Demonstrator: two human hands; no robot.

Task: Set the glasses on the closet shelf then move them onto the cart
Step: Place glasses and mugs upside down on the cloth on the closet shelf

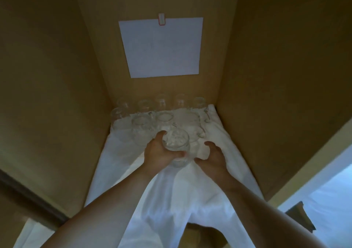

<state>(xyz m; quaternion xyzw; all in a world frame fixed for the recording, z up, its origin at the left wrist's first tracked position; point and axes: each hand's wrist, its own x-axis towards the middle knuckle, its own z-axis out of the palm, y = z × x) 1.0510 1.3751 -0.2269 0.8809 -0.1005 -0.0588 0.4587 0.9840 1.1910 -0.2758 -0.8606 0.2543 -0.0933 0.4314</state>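
Two bare forearms reach up from the bottom edge into a brown wooden closet compartment. Beneath them, a white cloth [224,152] covers the closet shelf [265,197], and its front part hangs over the shelf edge toward the camera. The left hand [159,149] grips a clear glass mug [176,143] from the left side, thumb curled against the near side of the rim and fingers wrapped under the body; the mug tilts slightly and sits just in front of the cluster of other glasses. The right hand [211,156] sits just right of that mug with fingers curled and spread narrowly over a bunched fold of the cloth; whether it touches the mug or pinches the cloth cannot be told through the clear glass. Behind the held mug, a front row of clear glass mugs [142,131] stands upright on the cloth, close together, and a back row of glasses [162,102] lines the rear wall, side by side. A white sheet of paper [162,48] hangs on the back wall above the glasses, fastened at its top edge by a small red-and-white clip [162,19]. At lower right, beyond the closet's side panel, a pale bright surface shows, too blurred to identify.
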